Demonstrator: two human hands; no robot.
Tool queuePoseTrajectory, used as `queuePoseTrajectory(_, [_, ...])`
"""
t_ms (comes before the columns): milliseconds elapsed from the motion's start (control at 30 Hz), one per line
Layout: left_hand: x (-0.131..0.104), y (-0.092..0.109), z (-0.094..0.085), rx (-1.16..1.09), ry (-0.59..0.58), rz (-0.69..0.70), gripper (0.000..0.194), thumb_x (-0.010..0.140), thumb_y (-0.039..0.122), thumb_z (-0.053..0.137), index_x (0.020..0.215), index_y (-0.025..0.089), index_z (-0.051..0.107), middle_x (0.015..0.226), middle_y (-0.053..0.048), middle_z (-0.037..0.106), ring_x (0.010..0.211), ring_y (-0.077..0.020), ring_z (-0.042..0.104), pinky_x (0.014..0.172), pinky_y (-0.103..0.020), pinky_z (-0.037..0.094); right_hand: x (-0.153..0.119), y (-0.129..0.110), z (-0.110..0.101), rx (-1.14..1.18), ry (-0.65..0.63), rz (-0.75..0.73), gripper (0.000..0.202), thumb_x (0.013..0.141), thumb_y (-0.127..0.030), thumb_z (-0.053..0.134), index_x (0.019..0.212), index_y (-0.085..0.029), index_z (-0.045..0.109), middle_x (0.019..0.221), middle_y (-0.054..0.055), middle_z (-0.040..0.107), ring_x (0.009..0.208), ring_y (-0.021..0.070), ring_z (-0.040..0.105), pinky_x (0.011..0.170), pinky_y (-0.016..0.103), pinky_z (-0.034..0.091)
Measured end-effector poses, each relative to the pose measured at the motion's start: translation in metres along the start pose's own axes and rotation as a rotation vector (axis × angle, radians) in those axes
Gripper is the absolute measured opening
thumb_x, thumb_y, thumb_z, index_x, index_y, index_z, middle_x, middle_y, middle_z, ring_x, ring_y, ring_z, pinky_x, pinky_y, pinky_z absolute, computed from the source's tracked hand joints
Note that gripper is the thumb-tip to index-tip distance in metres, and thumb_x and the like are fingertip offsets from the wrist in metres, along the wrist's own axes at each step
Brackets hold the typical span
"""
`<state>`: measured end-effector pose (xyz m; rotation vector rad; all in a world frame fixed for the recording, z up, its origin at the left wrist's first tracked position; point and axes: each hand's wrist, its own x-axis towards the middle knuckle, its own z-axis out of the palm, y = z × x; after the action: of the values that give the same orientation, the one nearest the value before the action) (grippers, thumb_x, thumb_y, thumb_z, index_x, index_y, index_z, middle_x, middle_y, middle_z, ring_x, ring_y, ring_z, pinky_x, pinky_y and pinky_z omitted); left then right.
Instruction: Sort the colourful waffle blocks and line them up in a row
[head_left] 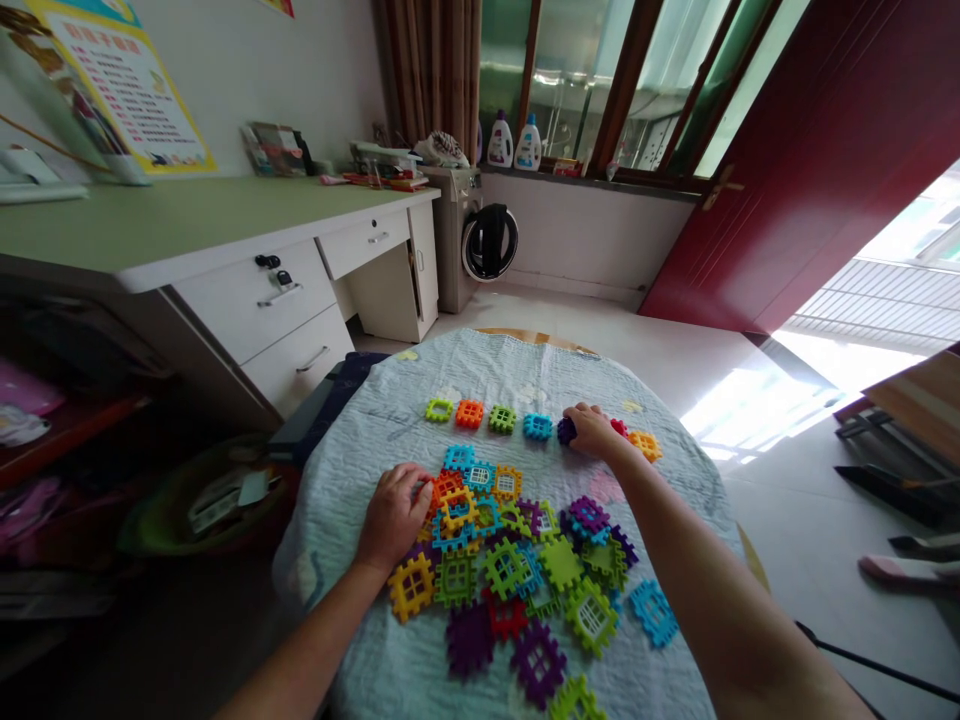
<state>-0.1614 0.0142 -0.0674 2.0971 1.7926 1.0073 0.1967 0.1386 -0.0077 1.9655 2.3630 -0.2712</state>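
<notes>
My right hand (590, 430) is at the far row of plastic tiles, its fingers closed on a dark purple tile (566, 431). Left of it in that row lie a blue tile (538, 427), a green tile (502, 419), an orange tile (470, 414) and a lime tile (439, 410). To its right are a red tile (619, 427), partly behind my wrist, and a yellow-orange tile (645, 446). My left hand (397, 508) rests at the left edge of a loose pile of coloured tiles, its fingers by an orange-red tile (448, 487); whether it grips anything is hidden.
A pale blue cloth (337, 500) covers the round table. Purple tiles (538, 664) lie near me, and a blue tile (654, 612) sits beside my right forearm. Beyond stand a long desk (247, 215), a washing machine (454, 240) and a red door (787, 170).
</notes>
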Motion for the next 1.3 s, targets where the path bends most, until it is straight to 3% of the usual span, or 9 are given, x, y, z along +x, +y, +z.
queuePoseTrajectory(267, [0.001,0.002,-0.002,-0.011,-0.006,-0.004,0.018,0.088,0.031,0.048,0.088,0.022,0.064,0.099,-0.007,0.065,0.099,-0.0243,0.058,0.094,-0.041,0.046,0.004,0.000,0.004,-0.001,0.008,-0.023,0.045,0.068,-0.012,0.064,0.113,-0.019,0.065,0.111,0.014,0.063,0.101,0.0307,0.053,0.082,0.038,0.039])
queuePoseTrajectory(400, [0.001,0.003,-0.003,-0.014,-0.001,-0.009,0.018,0.088,0.032,0.048,0.088,0.022,0.063,0.098,-0.007,0.065,0.099,-0.0243,0.058,0.094,-0.041,0.046,-0.003,-0.006,-0.003,0.024,0.058,-0.014,0.058,0.066,-0.010,0.065,0.122,-0.020,0.059,0.121,0.014,0.060,0.108,0.0316,0.051,0.087,0.039,0.039])
queuePoseTrajectory(533, [0.001,0.003,-0.003,-0.015,0.002,-0.006,0.019,0.088,0.033,0.048,0.088,0.022,0.063,0.098,-0.007,0.065,0.098,-0.0245,0.058,0.094,-0.041,0.047,-0.033,-0.008,-0.012,0.102,0.198,-0.009,0.064,0.074,-0.020,0.062,0.136,-0.019,0.048,0.136,0.013,0.052,0.119,0.0307,0.047,0.097,0.041,0.038])
queuePoseTrajectory(667, [0.002,0.002,-0.002,-0.020,-0.003,0.003,0.019,0.087,0.032,0.048,0.088,0.022,0.064,0.099,-0.007,0.065,0.098,-0.0244,0.058,0.094,-0.042,0.046,-0.088,0.006,0.001,0.390,0.389,0.086,0.045,0.078,-0.029,0.056,0.122,-0.019,0.057,0.115,0.011,0.065,0.103,0.0252,0.059,0.090,0.038,0.044])
queuePoseTrajectory(800, [0.003,0.001,-0.002,-0.012,-0.007,0.001,0.020,0.087,0.033,0.048,0.087,0.022,0.064,0.098,-0.007,0.066,0.097,-0.0246,0.058,0.093,-0.042,0.046,-0.138,0.025,0.038,0.589,0.342,0.245,0.034,0.077,-0.038,0.053,0.104,-0.020,0.064,0.087,0.005,0.069,0.071,0.0189,0.061,0.071,0.034,0.049])
queuePoseTrajectory(967, [0.003,0.000,-0.001,0.007,0.001,0.004,0.021,0.086,0.034,0.047,0.086,0.022,0.064,0.098,-0.007,0.066,0.096,-0.0249,0.059,0.093,-0.041,0.046,-0.162,0.029,0.071,0.739,0.327,0.356,0.036,0.075,-0.044,0.053,0.100,-0.021,0.065,0.077,0.002,0.067,0.067,0.0185,0.061,0.066,0.032,0.049])
queuePoseTrajectory(1133, [0.003,-0.001,-0.001,0.014,-0.004,0.016,0.021,0.087,0.034,0.046,0.087,0.022,0.064,0.098,-0.007,0.066,0.095,-0.0241,0.059,0.093,-0.040,0.047,-0.164,0.026,0.077,0.866,0.391,0.384,0.042,0.077,-0.047,0.052,0.106,-0.019,0.063,0.087,0.005,0.068,0.076,0.0195,0.063,0.072,0.032,0.051])
queuePoseTrajectory(1300, [0.003,-0.001,-0.002,0.000,-0.013,0.023,0.020,0.086,0.034,0.047,0.086,0.022,0.062,0.096,-0.007,0.067,0.093,-0.0236,0.059,0.091,-0.039,0.047,-0.189,0.020,0.072,0.899,0.182,0.214,0.054,0.075,-0.043,0.062,0.124,-0.022,0.056,0.118,0.009,0.065,0.105,0.0233,0.062,0.093,0.037,0.049])
